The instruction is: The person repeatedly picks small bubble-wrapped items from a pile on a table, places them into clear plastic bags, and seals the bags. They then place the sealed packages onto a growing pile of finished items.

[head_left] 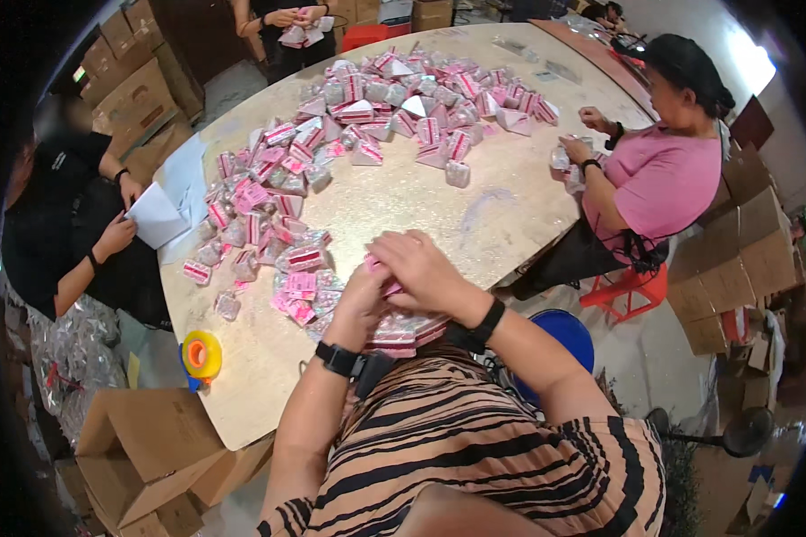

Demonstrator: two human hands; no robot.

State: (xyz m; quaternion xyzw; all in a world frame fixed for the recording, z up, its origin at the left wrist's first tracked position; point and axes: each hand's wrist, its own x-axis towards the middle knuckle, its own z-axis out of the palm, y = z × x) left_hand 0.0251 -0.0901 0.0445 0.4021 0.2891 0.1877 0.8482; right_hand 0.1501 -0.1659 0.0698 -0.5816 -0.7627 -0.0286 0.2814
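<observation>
My left hand (360, 300) and my right hand (428, 276) meet over the table's near edge, fingers closed together around a small pink item (390, 285). Most of that item is hidden by the fingers, so its kind cannot be made out. Directly below my hands, against my striped top, lie several pink-and-white striped wedges (394, 340) shaped like cake slices. Beside my left hand are clear shiny wrappers (327, 300) and bright pink cards (297, 286). Both my wrists carry black bands.
A long heap of wrapped pink-and-white wedges (358, 112) curves over the pale table (394, 210). A yellow tape roll (202, 355) sits near the left edge. An open carton (152, 438) stands below it. Three other people work around the table; one sits on a red stool (627, 291).
</observation>
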